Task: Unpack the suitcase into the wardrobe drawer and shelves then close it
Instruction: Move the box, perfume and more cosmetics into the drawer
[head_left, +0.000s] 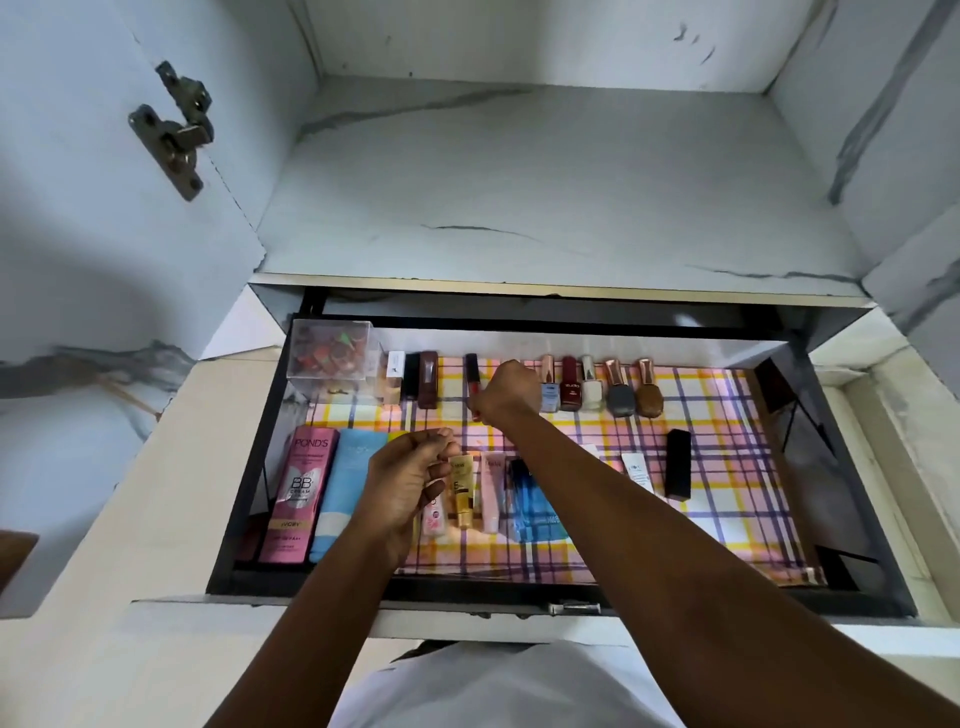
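Observation:
The wardrobe drawer (244, 488) stands pulled out, lined with a checked cloth and holding cosmetics. My right hand (511, 389) reaches to the back row and is closed on a slim red lip gloss tube (472, 375), beside a row of nail polish bottles (605, 387). My left hand (408, 483) hovers over the front row with fingers curled and pinched; nothing shows in it. Under it lie a pink BB cream tube (296, 501), a blue tube (345, 486) and several small tubes (467, 491). The suitcase is out of sight.
A bare marble-patterned shelf (545, 182) sits above the drawer. A clear box of small items (330, 353) occupies the drawer's back left corner. A black lipstick case (678, 464) lies on the right. The open door's hinge (174, 130) is at the upper left.

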